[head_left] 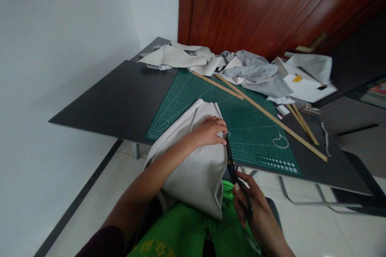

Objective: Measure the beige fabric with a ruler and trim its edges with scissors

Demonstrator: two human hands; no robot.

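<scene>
A folded piece of light grey fabric lies partly on the green cutting mat and hangs over the table's front edge toward my lap. My left hand presses on the fabric near its right edge, with the fingertips curled over that edge. In my right hand is a pair of black scissors, gripped by the handles. The blades point away from me, along the fabric's right edge beside my left fingertips. A small scrap of white thread shows near the blade tips.
Wooden rulers lie across the mat. Crumpled fabric pieces are heaped along the back. A white box stands at the back right. A loop of white cord rests on the mat's right part. The dark table borders a wall on the left.
</scene>
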